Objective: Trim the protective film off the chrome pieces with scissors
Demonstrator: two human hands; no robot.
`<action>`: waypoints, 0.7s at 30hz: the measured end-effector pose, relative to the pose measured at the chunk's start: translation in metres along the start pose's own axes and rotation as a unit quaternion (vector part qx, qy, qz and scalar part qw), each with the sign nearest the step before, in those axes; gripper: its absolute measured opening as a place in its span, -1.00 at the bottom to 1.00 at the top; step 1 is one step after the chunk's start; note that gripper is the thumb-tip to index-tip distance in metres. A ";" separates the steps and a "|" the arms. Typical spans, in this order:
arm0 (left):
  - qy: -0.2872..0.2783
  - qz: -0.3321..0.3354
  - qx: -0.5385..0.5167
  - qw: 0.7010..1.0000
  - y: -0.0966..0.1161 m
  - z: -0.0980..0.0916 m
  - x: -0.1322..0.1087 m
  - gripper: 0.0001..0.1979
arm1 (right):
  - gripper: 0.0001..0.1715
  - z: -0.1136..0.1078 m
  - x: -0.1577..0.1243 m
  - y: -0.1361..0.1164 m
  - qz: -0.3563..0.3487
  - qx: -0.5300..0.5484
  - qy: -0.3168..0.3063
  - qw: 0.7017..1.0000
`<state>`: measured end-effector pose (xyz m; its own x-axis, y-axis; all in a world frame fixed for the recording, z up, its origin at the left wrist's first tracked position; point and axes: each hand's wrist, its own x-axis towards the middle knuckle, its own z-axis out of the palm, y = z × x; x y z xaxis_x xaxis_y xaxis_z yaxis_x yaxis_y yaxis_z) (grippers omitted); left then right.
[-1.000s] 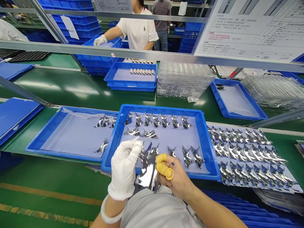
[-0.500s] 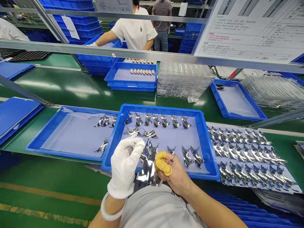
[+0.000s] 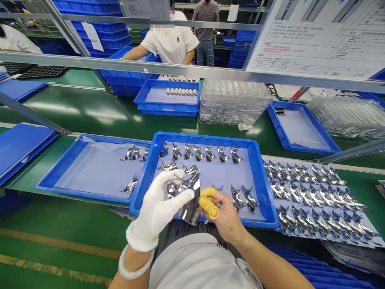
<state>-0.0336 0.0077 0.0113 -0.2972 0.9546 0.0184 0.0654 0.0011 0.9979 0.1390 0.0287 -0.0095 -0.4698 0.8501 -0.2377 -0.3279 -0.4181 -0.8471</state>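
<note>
My left hand point(image 3: 153, 208), in a white glove, has its thumb and fingers round a shiny chrome-like curved piece point(image 3: 192, 200) with pointed corners. The piece is held above the near side of a blue tray point(image 3: 267, 192). My right hand point(image 3: 221, 214) wears yellow finger cots and is closed at the piece's right edge. A thin pen-like tool point(image 3: 223, 199) sticks out of that hand, mostly hidden by the fingers. Similar shiny pieces point(image 3: 236, 154) lie in rows on the tray's white liner below.
Left of the tray is another lined blue tray point(image 3: 87, 176) with several pieces. Rows of pieces lie on a white sheet point(image 3: 315, 204) at right. A metal rail point(image 3: 180, 68) crosses ahead, before clear plastic trays point(image 3: 234, 102) and a person in a white shirt point(image 3: 173, 42).
My left hand has shifted its hold, its thumb now lying across the shiny piece. The piece has turned and tilted and sits slightly farther from my body. My right hand stays at its edge.
</note>
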 end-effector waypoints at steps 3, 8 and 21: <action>0.051 0.019 -0.029 0.998 0.006 0.004 0.000 -0.75 | -0.55 0.002 0.000 0.002 0.023 0.016 -0.021 0.999; 0.087 0.041 -0.012 0.995 0.009 0.009 -0.003 -0.79 | -0.48 0.005 0.000 0.005 0.046 0.039 -0.016 0.998; 0.023 -0.095 -0.127 0.987 -0.012 0.009 0.001 -0.72 | -0.48 0.011 -0.008 -0.001 0.015 0.051 -0.015 0.998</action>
<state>-0.0264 0.0111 -0.0007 -0.3252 0.9297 -0.1730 -0.2342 0.0980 0.9672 0.1338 0.0189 -0.0011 -0.5042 0.8277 -0.2462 -0.3949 -0.4745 -0.7867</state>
